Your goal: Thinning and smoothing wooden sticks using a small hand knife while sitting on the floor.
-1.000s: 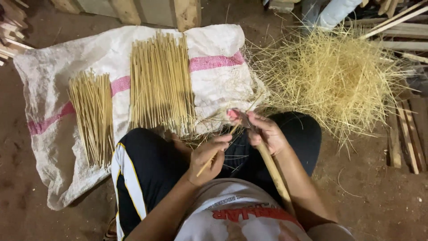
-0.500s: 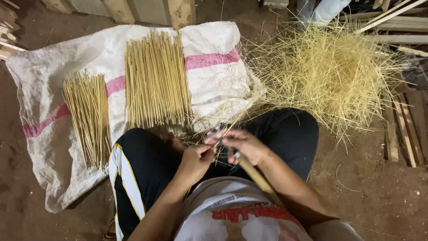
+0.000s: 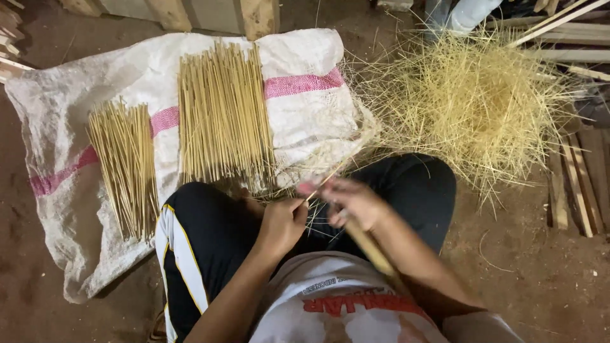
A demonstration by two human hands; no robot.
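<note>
**Splitting a bamboo strip over the lap, sticks sorted on the sack**

Largest first: a white woven sack with a pink stripe covers the earth floor from nine to twelve o'clock. At one to two o'clock sits a loose heap of straw-like shavings. On the sack lie two sorted lots: a long bundle of sticks at eleven o'clock and a shorter bundle at ten.

At centre, over black-trousered knees, the work looks mid-stroke: a sliver is being peeled from a bamboo strip, which runs from the lap toward five o'clock. The next move seems to call for a steady pull along the grain, keeping the sliver even.

The left hand is curled closed, pinching a thin sliver that points to one o'clock. The right hand, blurred, is wrapped around the strip's upper end; a tool, if any, cannot be made out
</note>
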